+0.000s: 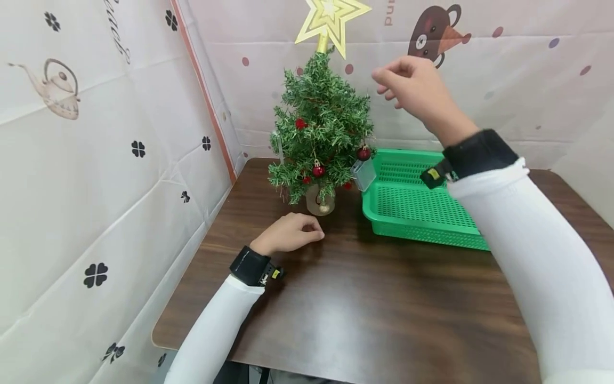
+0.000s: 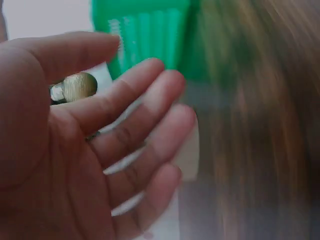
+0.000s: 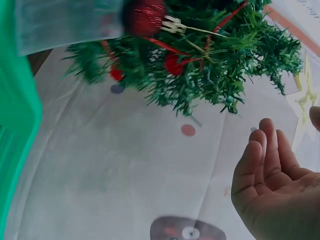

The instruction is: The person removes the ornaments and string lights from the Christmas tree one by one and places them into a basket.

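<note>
A small artificial Christmas tree [image 1: 326, 114] stands in a pale pot [image 1: 313, 205] at the back of the table, a gold star [image 1: 331, 18] on its top. Dark red balls [image 1: 318, 170] hang in its branches, and a gold ball [image 1: 324, 208] hangs low by the pot. My left hand [image 1: 290, 233] is just in front of the pot, fingers loosely bent, holding nothing; the left wrist view shows its bare palm [image 2: 75, 145]. Raised to the right of the star, my right hand [image 1: 417, 85] has relaxed fingers and touches nothing; the right wrist view shows its fingers [image 3: 267, 155] apart from the branches.
A green plastic basket [image 1: 431, 234] stands on the brown table [image 1: 345, 298] right of the tree. A small clear box [image 1: 364, 174] hangs at the tree's right side, against the basket's edge. White printed cloth [image 1: 144, 176] covers the walls at the left and back.
</note>
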Motion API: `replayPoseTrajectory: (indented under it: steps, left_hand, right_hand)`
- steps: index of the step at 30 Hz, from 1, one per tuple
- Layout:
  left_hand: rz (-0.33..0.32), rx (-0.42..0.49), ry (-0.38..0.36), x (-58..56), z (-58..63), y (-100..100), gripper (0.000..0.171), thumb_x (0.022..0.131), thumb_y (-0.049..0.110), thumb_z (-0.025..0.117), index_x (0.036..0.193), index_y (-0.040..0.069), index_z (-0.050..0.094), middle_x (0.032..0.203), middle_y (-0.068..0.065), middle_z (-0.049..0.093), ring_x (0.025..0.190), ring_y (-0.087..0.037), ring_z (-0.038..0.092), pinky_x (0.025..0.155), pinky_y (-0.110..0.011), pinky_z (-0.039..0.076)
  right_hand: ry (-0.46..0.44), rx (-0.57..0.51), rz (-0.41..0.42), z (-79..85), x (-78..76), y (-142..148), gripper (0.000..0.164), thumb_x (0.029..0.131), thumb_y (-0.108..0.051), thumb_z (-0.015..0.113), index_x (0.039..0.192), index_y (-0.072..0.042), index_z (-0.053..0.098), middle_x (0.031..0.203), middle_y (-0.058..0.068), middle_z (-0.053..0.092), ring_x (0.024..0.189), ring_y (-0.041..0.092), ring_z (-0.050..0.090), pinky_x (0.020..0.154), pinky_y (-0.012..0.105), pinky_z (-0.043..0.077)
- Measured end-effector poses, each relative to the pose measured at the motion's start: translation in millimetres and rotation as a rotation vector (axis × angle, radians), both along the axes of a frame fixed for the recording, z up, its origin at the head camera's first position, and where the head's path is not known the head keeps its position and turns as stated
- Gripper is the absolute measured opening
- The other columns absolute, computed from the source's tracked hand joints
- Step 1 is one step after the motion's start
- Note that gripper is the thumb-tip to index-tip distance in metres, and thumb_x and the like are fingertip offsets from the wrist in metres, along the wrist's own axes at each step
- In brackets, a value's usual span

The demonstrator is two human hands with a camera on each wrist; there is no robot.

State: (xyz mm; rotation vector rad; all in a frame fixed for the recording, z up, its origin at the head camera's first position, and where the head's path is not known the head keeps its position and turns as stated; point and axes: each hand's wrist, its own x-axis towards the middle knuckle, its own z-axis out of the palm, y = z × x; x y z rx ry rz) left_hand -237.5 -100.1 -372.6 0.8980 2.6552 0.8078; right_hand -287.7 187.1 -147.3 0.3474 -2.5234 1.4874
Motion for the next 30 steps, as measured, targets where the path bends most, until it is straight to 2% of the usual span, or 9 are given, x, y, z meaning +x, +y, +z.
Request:
replayPoseTrajectory:
  steps: [4, 6, 11, 14, 16, 18, 20, 26, 30]
  left_hand:
    - [0.133, -0.082, -0.007, -13.0, -11.7, 6, 0.027, 0.1, 0.042, 0.059, 0.11, 0.023, 0.075, 0.101, 0.005, 0.073, 0.08, -0.015, 0.064, 0.075, -0.035, 0.052]
    - [0.233, -0.098, -0.005, -19.6, -18.4, 10, 0.048, 0.099, 0.054, 0.056, 0.128, 0.019, 0.068, 0.12, -0.003, 0.072, 0.098, -0.022, 0.069, 0.084, -0.041, 0.055]
    - [0.385, -0.015, -0.076, -38.2, -30.5, 20, 0.098, 0.093, 0.067, 0.055, 0.164, 0.011, 0.019, 0.166, -0.018, 0.029, 0.145, -0.041, 0.041, 0.113, -0.054, 0.043]
    - [0.335, 0.147, -0.069, -56.0, -34.7, 26, 0.084, 0.096, 0.053, 0.056, 0.163, 0.012, 0.025, 0.16, -0.014, 0.039, 0.144, -0.033, 0.043, 0.115, -0.046, 0.041]
    - [0.291, 0.244, -0.029, -66.8, -37.6, 31, 0.059, 0.099, 0.042, 0.055, 0.15, 0.014, 0.045, 0.137, -0.011, 0.057, 0.124, -0.028, 0.056, 0.102, -0.04, 0.046]
    - [0.248, 0.318, 0.004, -74.6, -39.3, 37, 0.036, 0.102, 0.034, 0.053, 0.132, 0.014, 0.055, 0.11, -0.013, 0.061, 0.102, -0.029, 0.057, 0.088, -0.04, 0.044]
    - [0.284, 0.323, 0.007, -77.2, -40.0, 41, 0.028, 0.102, 0.031, 0.055, 0.118, 0.009, 0.056, 0.101, -0.016, 0.06, 0.094, -0.033, 0.057, 0.084, -0.042, 0.045]
    - [0.506, 0.133, -0.138, -72.9, -42.3, 38, 0.076, 0.096, 0.045, 0.058, 0.154, 0.0, 0.039, 0.152, -0.025, 0.047, 0.139, -0.042, 0.048, 0.113, -0.05, 0.043]
    - [0.501, 0.083, -0.18, -71.6, -41.5, 34, 0.079, 0.098, 0.044, 0.053, 0.159, 0.0, 0.028, 0.158, -0.025, 0.04, 0.139, -0.043, 0.046, 0.113, -0.049, 0.041]
  right_hand:
    - [-0.041, -0.033, 0.019, 8.4, -14.3, -16, 0.041, 0.1, -0.048, 0.06, 0.128, -0.017, 0.066, 0.106, -0.007, 0.063, 0.095, 0.011, 0.056, 0.081, 0.027, 0.047]
    - [-0.046, -0.056, 0.022, 9.7, -19.2, -24, 0.043, 0.101, -0.048, 0.059, 0.13, -0.017, 0.067, 0.108, -0.007, 0.062, 0.096, 0.011, 0.054, 0.081, 0.027, 0.045]
    - [-0.06, -0.125, 0.014, 12.4, -30.1, -41, 0.043, 0.102, -0.045, 0.058, 0.135, -0.018, 0.065, 0.106, -0.008, 0.062, 0.092, 0.01, 0.052, 0.076, 0.026, 0.042]
    - [-0.072, -0.176, 0.021, 15.7, -36.8, -49, 0.045, 0.102, -0.043, 0.059, 0.14, -0.019, 0.061, 0.103, -0.009, 0.064, 0.091, 0.009, 0.051, 0.077, 0.026, 0.042]
    - [-0.074, -0.2, 0.027, 17.0, -40.1, -53, 0.042, 0.102, -0.042, 0.059, 0.138, -0.02, 0.063, 0.102, -0.01, 0.065, 0.09, 0.009, 0.052, 0.078, 0.025, 0.042]
    - [-0.064, -0.237, 0.05, 17.6, -43.1, -55, 0.034, 0.102, -0.038, 0.061, 0.13, -0.017, 0.068, 0.099, -0.008, 0.067, 0.087, 0.009, 0.052, 0.073, 0.023, 0.043]
    - [-0.05, -0.283, 0.075, 17.7, -44.9, -57, 0.025, 0.102, -0.032, 0.063, 0.118, -0.015, 0.072, 0.093, -0.006, 0.068, 0.082, 0.01, 0.052, 0.066, 0.02, 0.042]
    - [-0.044, -0.429, 0.121, 19.7, -46.7, -61, 0.018, 0.101, -0.023, 0.065, 0.105, -0.007, 0.07, 0.086, -0.001, 0.067, 0.074, 0.013, 0.053, 0.056, 0.018, 0.04]
    - [-0.073, -0.503, 0.142, 21.3, -46.6, -63, 0.021, 0.102, -0.023, 0.064, 0.112, -0.005, 0.069, 0.091, 0.002, 0.066, 0.077, 0.015, 0.055, 0.056, 0.019, 0.043]
